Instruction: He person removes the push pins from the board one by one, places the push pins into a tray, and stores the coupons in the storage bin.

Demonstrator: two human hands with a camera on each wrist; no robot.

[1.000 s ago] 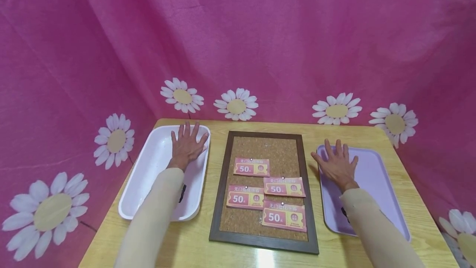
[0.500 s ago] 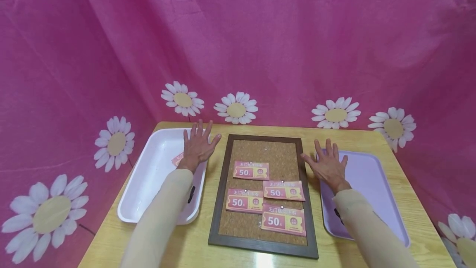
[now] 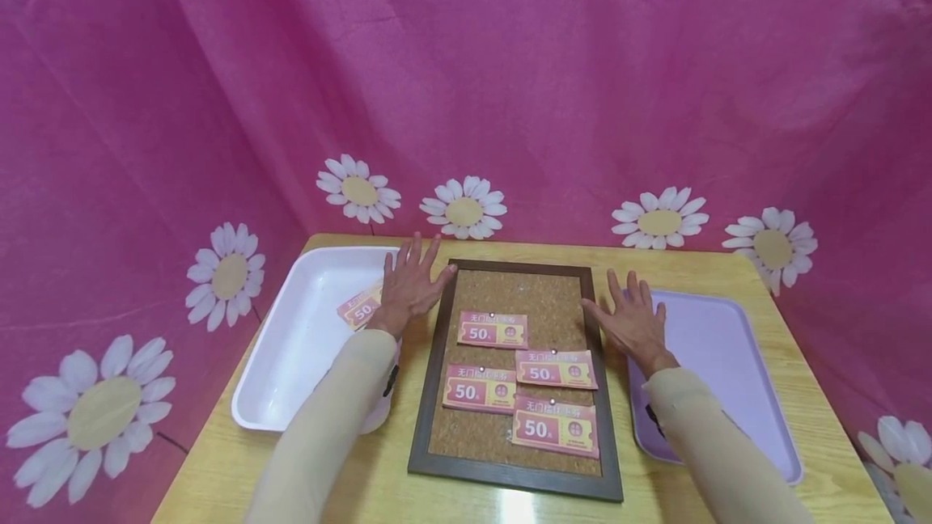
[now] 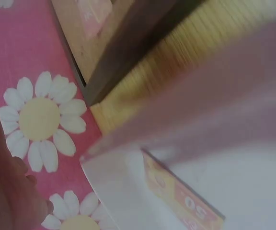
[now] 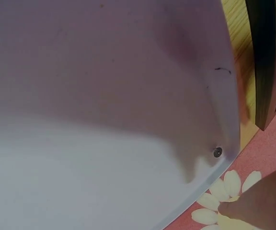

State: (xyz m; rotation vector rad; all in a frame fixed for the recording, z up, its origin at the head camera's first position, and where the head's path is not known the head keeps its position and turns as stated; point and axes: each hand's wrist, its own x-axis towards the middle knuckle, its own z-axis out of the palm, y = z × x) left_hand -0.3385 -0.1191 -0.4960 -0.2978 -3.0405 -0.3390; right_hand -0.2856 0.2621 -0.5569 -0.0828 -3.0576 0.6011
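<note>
My left hand (image 3: 409, 289), fingers spread, holds nothing above the right side of a white basin (image 3: 255, 395). Partly covered by that hand, a pink and yellow 50 coupon (image 3: 358, 310) lies in the basin; the left wrist view shows the same coupon (image 4: 176, 191) on the basin floor. Between my hands lies a cork board (image 3: 524, 289) in a dark frame, with several such coupons (image 3: 556, 427) pinned on it. My right hand (image 3: 632, 326), also spread and holding nothing, is over the gap between the frame and a lilac tray (image 3: 728, 362).
In the right wrist view a small round metal pin (image 5: 217, 152) sits in the tray's corner. Everything stands on a wooden table (image 3: 684, 265). A magenta curtain (image 3: 553, 103) with daisies hangs behind and at both sides.
Both hands have moved inward toward the board, the left from over the basin, the right from over the tray. The coupon in the basin has come into view beside the left hand.
</note>
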